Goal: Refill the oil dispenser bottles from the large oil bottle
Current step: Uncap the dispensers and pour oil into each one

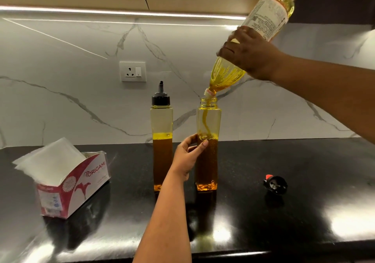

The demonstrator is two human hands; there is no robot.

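Right hand (251,53) grips big bottle (263,21), pouring; left hand (187,157) grips open dispenser (208,161). Keep mouth over neck, stream thin, stop below shoulder.

Tissue box (75,183), wall socket (133,71)

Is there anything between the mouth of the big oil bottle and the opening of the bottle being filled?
Nothing visible. The large oil bottle is tilted with its mouth right over the open dispenser bottle, and oil streams straight in. Its black cap lies apart on the counter.

Oil bottle (265,19) over dispenser (208,120), seemingly touching
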